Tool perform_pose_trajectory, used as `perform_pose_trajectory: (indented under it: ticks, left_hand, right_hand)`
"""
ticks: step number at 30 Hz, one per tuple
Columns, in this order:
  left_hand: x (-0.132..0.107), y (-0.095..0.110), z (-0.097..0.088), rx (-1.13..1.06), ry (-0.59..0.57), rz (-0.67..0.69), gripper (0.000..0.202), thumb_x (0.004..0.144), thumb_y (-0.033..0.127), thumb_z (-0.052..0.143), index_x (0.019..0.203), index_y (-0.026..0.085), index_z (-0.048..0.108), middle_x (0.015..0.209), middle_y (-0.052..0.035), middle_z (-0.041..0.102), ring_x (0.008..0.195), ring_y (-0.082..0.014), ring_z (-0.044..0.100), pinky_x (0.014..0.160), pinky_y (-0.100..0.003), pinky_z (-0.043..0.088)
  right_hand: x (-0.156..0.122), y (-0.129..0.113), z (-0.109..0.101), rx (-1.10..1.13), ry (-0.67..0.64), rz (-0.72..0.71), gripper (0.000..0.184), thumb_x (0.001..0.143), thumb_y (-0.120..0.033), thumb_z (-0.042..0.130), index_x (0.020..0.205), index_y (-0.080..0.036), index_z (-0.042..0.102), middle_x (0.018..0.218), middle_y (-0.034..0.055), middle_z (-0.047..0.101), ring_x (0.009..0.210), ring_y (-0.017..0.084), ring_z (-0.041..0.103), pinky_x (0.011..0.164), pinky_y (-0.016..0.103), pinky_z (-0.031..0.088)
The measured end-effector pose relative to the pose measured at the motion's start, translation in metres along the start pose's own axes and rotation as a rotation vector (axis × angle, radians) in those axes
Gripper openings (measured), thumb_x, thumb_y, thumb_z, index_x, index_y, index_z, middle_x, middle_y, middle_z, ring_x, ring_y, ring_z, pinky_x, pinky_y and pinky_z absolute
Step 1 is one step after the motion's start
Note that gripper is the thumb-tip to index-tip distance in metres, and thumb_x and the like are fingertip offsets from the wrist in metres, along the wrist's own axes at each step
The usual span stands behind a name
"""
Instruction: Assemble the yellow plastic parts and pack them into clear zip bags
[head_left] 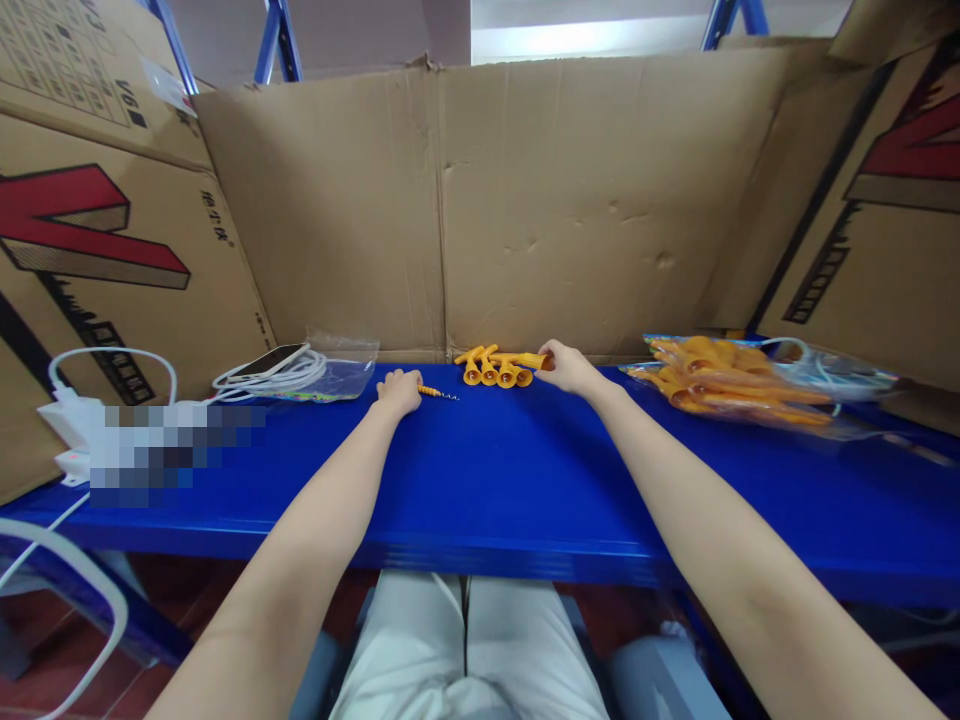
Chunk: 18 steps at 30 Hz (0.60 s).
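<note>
At the back of the blue table, my left hand (400,391) is closed around one end of a thin orange rod with a spiral metal tip (431,391). The tip points to the right, low over the tabletop. To the right, my right hand (568,368) pinches the wide end of an orange horn-shaped piece (531,360). That piece lies on or just above several more orange horn-shaped pieces (489,375), lined up with their open mouths towards me. My fingers hide parts of both held things.
A clear bag of orange pieces (712,375) lies at the right. On the left are a coiled white cable (300,372), a phone (268,362) and a white plug (73,415). Cardboard walls (585,200) enclose the back and sides; the table's front edge (510,560) is near my lap.
</note>
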<state>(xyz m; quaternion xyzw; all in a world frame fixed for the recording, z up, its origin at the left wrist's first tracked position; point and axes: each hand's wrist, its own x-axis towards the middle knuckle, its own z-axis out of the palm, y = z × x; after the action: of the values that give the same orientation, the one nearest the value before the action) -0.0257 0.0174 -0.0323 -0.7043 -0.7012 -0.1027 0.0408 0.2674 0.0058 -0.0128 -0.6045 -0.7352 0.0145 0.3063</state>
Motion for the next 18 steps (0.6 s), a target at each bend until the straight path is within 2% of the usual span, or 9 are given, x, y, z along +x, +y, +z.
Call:
perform_pose_trajectory:
  ticks: [4, 9, 12, 18]
  left_hand:
    - [0.004, 0.003, 0.001, -0.037, 0.042, 0.107, 0.026, 0.079, 0.015, 0.049, 0.102, 0.024, 0.057, 0.101, -0.0096, 0.058, 0.095, -0.0235, 0.057, 0.079, -0.03, 0.041]
    - [0.005, 0.012, 0.001, -0.127, 0.092, 0.177, 0.021, 0.082, 0.018, 0.047, 0.101, 0.024, 0.054, 0.094, -0.0072, 0.056, 0.089, -0.0216, 0.057, 0.074, -0.028, 0.041]
    - [0.003, 0.016, 0.0, -0.133, 0.091, 0.197, 0.021, 0.081, 0.016, 0.048, 0.1, 0.024, 0.054, 0.093, -0.0069, 0.056, 0.088, -0.0214, 0.057, 0.073, -0.028, 0.04]
    - [-0.001, 0.017, -0.001, -0.128, 0.093, 0.195, 0.021, 0.079, 0.015, 0.048, 0.098, 0.024, 0.055, 0.092, -0.0072, 0.056, 0.086, -0.0212, 0.056, 0.074, -0.029, 0.04]
  right_hand:
    - [0.002, -0.012, 0.001, 0.175, -0.091, -0.073, 0.031, 0.066, -0.014, 0.067, 0.095, -0.014, 0.058, 0.085, 0.0066, 0.065, 0.075, 0.015, 0.06, 0.07, 0.025, 0.047]
    - [0.004, -0.019, 0.009, 0.382, -0.231, -0.104, 0.037, 0.062, -0.011, 0.069, 0.099, -0.014, 0.061, 0.095, 0.0077, 0.065, 0.075, 0.014, 0.062, 0.07, 0.025, 0.049]
    - [0.004, -0.02, 0.012, 0.422, -0.282, -0.113, 0.039, 0.061, -0.01, 0.07, 0.1, -0.014, 0.063, 0.1, 0.0074, 0.064, 0.074, 0.013, 0.062, 0.072, 0.025, 0.049]
    - [-0.001, -0.024, 0.009, 0.416, -0.345, -0.083, 0.044, 0.064, -0.012, 0.069, 0.107, -0.012, 0.062, 0.095, 0.0064, 0.066, 0.066, 0.011, 0.06, 0.073, 0.026, 0.048]
